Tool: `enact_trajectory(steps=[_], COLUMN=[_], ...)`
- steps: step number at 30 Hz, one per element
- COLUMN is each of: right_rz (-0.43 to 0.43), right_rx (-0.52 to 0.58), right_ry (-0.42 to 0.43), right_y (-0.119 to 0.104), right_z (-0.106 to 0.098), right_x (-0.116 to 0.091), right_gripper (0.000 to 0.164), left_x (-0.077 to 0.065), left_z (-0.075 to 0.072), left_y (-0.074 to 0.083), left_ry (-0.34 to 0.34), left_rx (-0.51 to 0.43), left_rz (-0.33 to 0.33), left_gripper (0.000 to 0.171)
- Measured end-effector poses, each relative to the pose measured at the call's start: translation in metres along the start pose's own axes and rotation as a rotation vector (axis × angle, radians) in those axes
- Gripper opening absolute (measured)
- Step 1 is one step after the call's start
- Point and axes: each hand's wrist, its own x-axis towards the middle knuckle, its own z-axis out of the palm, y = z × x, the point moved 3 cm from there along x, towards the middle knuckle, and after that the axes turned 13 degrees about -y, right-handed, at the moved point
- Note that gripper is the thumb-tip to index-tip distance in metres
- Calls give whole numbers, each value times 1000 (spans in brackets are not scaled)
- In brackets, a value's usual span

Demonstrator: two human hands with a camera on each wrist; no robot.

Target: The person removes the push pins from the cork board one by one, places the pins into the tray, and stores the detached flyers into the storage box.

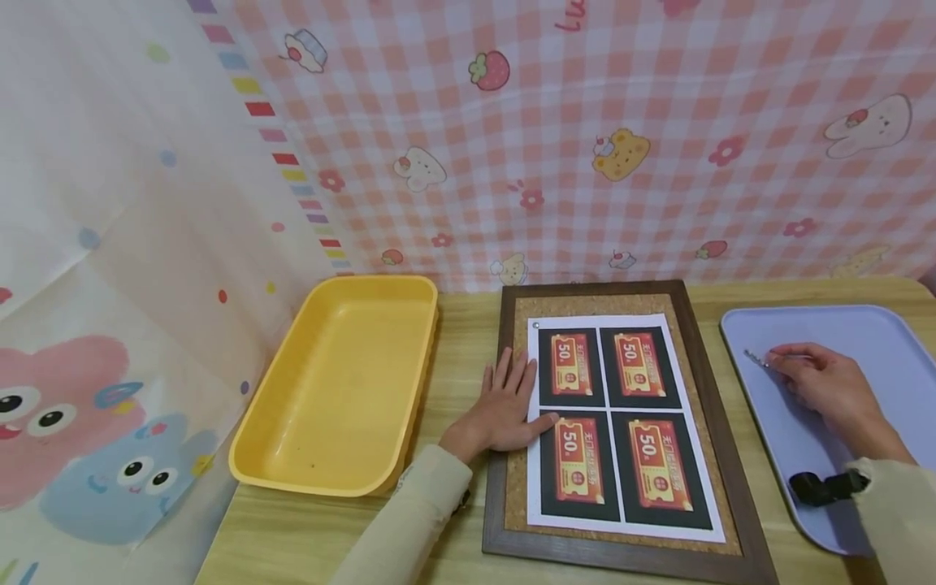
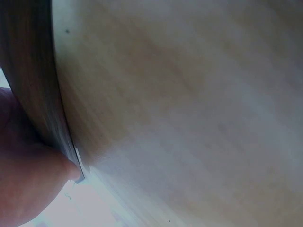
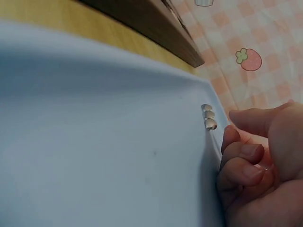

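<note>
My left hand (image 1: 506,410) lies flat with fingers spread across the left side of a wood-framed cork board (image 1: 595,305). Its thumb touches a white sheet (image 1: 616,467) printed with red coupons on black panels. A silver thumbtack (image 1: 536,325) sits in the sheet's top left corner. Over the lavender tray (image 1: 812,321), my right hand (image 1: 822,386) has its fingertips beside a short row of small silver tacks (image 3: 209,116). In the right wrist view the thumb and forefinger are slightly parted, nothing visible between them, and the other fingers are curled.
A yellow plastic bin (image 1: 340,386) stands left of the board on the wooden table (image 1: 464,325). A pink checked cloth (image 1: 453,106) hangs behind the table, and a white patterned cloth (image 1: 146,244) hangs at the left.
</note>
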Motion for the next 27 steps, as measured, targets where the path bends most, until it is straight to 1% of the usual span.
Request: enact_trajectory(steps=[3,6,10,14,18,20,24,27], right_rz=[7,-36,-97,-120,-171,-196,-220,-232], right_rx=[7,-14,0,77,126,131,121,87], right_ry=[8,4,-18,-58,-90,-96,-99,-102], right_y=[-3,-10,-22,-34,-45,-49,-58,-65], right_z=[1,1,1,7,15,21,30,37], right_x=[-1,-3,-4,-4,-2,0,3,4], right_gripper=[29,30,23,15,18,20,26,34], left_x=[0,0,-1,0,0,0,-1,-1], left_z=[1,0,-1,0,0,0,0,0], left_y=[0,1,1,-1,-2,-2,-2,-2], left_ry=[-3,-3,1,-2,-1,6,12,13], left_rx=[1,0,-2,-11,-28,-38,-55,-60], left_rz=[-1,-4,-11,-11,-2,4,18,22], left_gripper=[90,89,90,89,89,90,92,93])
